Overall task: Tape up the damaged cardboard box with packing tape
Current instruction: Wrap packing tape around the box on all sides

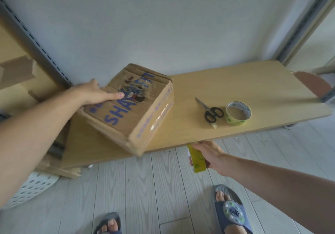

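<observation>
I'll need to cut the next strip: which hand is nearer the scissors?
Right. The right hand, holding a tape strip, is at the table edge in front of the scissors; the left hand presses on the cardboard box, well off to their left.

On one table (235, 81) sit one cardboard box (130, 110), one pair of scissors (206, 107) and one tape roll (235, 122). There is one tape strip (197, 158), one white basket (27, 188), two slippers (233, 213) and two hands: left hand (94, 93), right hand (211, 154).
</observation>
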### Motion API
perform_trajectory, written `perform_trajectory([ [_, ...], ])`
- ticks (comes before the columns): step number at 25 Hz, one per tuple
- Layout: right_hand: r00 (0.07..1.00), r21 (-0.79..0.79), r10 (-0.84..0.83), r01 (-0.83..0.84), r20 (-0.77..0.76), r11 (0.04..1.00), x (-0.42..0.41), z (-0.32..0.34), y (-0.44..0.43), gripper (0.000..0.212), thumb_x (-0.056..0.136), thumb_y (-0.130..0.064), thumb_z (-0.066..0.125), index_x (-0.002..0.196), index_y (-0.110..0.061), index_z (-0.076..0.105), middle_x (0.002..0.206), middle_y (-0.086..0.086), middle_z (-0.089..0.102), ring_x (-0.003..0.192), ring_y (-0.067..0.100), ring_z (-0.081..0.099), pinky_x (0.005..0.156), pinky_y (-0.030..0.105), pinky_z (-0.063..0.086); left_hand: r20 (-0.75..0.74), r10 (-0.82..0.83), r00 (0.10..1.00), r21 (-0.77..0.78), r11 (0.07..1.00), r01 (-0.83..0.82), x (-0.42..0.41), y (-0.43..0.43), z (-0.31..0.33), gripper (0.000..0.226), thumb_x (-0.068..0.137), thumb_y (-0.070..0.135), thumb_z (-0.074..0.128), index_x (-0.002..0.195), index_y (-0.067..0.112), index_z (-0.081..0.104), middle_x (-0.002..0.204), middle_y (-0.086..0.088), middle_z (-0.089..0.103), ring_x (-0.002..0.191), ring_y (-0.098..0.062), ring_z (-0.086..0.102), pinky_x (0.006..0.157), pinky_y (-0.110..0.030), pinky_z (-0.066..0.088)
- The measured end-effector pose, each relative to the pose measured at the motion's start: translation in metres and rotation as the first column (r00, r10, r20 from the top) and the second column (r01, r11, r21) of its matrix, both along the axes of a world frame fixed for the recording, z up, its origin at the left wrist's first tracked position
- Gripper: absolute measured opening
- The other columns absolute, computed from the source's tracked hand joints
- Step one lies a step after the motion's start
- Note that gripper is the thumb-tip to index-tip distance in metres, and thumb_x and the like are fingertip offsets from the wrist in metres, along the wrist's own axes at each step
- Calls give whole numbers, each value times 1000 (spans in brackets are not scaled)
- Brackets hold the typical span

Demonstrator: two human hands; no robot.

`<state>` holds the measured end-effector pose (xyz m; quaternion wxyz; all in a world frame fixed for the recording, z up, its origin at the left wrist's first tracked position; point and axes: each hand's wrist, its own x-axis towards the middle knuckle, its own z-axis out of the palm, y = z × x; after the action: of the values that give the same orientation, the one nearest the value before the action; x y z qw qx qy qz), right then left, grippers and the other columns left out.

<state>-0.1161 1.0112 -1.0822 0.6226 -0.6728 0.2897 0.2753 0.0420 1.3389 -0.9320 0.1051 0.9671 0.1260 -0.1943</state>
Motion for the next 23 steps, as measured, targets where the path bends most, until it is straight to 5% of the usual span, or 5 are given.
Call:
perform_trajectory([
  [5,1000,-96,26,-27,-4,995,1,13,12,23,98,-27,55,117,-14,53,91,19,76,75,28,76,64,33,59,-83,-13,996,-76,997,7,-48,-42,-7,132,59,96,47,161,25,2,166,-14,23,98,-39,62,60,-37,57],
  [14,1000,-340,17,-23,-19,940,2,23,18,26,92,-31,61,109,-12,55,87,10,70,52,21,70,53,27,57,144,-58,988,-142,987,79,-55,-68,-28,109,82,88,36,160,30,-13,142,-13,57,65,-26,65,64,-39,57],
  [18,1000,-408,-13,22,25,913,3,21,25,30,90,-29,57,113,-10,53,99,13,68,50,22,71,41,20,47,254,-227,940,15,973,231,-57,-65,-25,91,91,76,43,159,33,1,141,-20,45,96,-37,66,80,-50,57],
  [20,999,-438,-21,41,50,898,3,19,22,30,90,-28,59,113,-8,53,92,8,64,38,11,63,33,12,37,539,-581,610,311,810,497,-63,-75,-18,65,96,41,58,151,23,29,138,-21,45,112,-37,57,83,-55,54],
  [23,997,-446,-47,72,67,892,3,20,22,24,91,-25,60,107,-7,56,86,5,61,29,4,53,30,11,33,735,-677,21,304,358,883,-115,-94,-10,22,87,10,55,106,9,66,89,-9,60,74,-27,57,60,-42,51],
])
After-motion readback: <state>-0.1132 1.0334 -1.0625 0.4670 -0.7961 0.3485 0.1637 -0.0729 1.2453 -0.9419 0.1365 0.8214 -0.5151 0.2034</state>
